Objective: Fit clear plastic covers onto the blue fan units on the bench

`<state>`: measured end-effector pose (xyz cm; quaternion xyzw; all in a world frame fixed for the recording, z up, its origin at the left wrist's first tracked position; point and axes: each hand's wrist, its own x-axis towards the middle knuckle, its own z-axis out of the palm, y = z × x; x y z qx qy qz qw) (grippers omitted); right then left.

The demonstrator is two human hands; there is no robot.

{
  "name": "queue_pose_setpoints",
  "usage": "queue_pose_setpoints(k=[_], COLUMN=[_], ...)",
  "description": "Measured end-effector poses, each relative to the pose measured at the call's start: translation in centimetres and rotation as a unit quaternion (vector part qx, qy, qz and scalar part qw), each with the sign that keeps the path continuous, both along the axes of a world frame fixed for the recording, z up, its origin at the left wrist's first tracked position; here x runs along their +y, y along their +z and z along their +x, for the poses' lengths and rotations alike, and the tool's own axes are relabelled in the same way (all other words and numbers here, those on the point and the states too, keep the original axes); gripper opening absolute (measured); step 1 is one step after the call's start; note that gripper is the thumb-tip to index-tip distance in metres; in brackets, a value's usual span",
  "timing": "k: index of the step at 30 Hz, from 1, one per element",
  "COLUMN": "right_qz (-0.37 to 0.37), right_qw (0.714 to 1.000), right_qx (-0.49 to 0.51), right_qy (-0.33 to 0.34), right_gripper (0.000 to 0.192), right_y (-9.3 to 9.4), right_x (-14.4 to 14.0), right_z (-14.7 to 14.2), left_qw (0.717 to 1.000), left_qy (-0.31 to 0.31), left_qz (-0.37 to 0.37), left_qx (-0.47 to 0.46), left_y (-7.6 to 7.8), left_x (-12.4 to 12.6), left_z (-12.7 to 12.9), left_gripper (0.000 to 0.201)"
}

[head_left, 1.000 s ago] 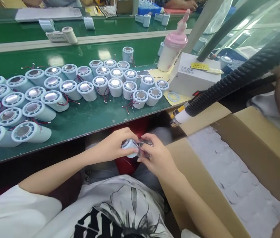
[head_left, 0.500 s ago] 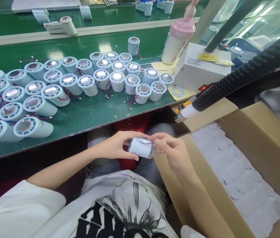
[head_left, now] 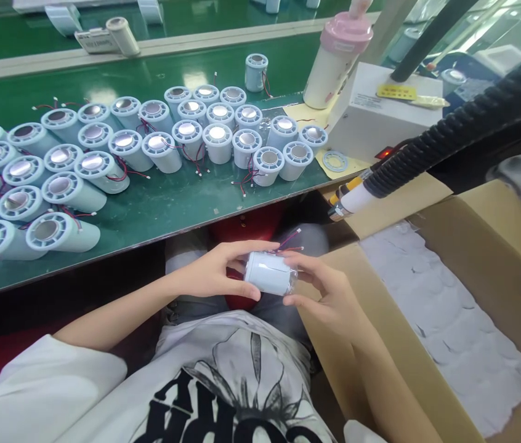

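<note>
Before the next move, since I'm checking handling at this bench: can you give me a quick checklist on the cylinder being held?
1. Left hand gripping the pale blue cylinder: ok.
2. Right hand supporting its other end: ok.
3. Red wires free, not pinched under fingers: ok.
4. Cylinder clear of the green table edge: ok.
5. Cardboard box open beside the right hand: ok.
6. Cylinder's end face undamaged: cannot tell.

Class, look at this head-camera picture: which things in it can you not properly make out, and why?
- Cylinder ends: covered by the left hand and right hand.
- Cardboard box: cut off by the right and bottom edges.
- Yellow label text: too small to read.
- Pink-lidded bottle: top cut off by the upper edge.
</note>
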<state>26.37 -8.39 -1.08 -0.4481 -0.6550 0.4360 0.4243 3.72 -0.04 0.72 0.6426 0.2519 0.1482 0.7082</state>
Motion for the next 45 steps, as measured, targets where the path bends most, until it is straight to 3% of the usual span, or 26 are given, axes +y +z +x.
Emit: queue_pose_setpoints(k=[9,14,18,23,26,30,36,40,43,45], right_qz=[-0.067,-0.109,-0.102,-0.062,-0.037,-0.020,0.001,0.119,0.239,0.273], right_qw=[0.996,0.985,0.957,0.903,0.891,0.892,0.918,0.953,0.936,0.923], right_qx=[0.064,0.132,0.240,0.303,0.309,0.308,0.267,0.067,-0.077,-0.126], right_qy=[0.002,-0.016,-0.128,-0.298,-0.330,-0.329,-0.293,-0.269,-0.247,-0.240], right_gripper=[0.046,0.040,0.040,0.045,0.048,0.048,0.045,0.040,0.045,0.048], right_y=[1.1,0.6,-1.6,-5.2,-6.5,-6.7,-5.4,-4.8,-4.2,-3.5], right_x=[-0.4,-0.3,0.0,1.0,2.1,3.5,3.9,3.1,2.4,2.0], right_z=[-0.1,-0.5,-1.2,-1.2,-0.6,-0.1,0.4,0.8,1.1,1.1], left_qw=[0.996,0.999,0.985,0.973,0.975,0.980,0.984,0.980,0.977,0.976], left_qy=[-0.007,0.017,0.098,0.128,0.108,0.084,0.114,0.167,0.177,0.178], left_qz=[0.092,-0.020,-0.130,-0.172,-0.178,-0.164,-0.131,-0.107,-0.122,-0.127], left_qx=[-0.023,-0.030,-0.063,-0.084,-0.081,-0.079,-0.048,-0.007,0.006,0.001], left_y=[0.2,-0.1,-1.8,-3.1,-2.8,-1.9,-1.1,-0.9,-0.7,-0.5], left_x=[-0.3,0.0,1.7,4.7,6.0,7.1,7.5,6.4,5.0,4.2], left_z=[-0.3,0.1,3.0,8.8,11.1,11.9,9.9,8.5,7.9,7.7], left_gripper=[0.076,0.079,0.074,0.058,0.052,0.048,0.048,0.048,0.050,0.052])
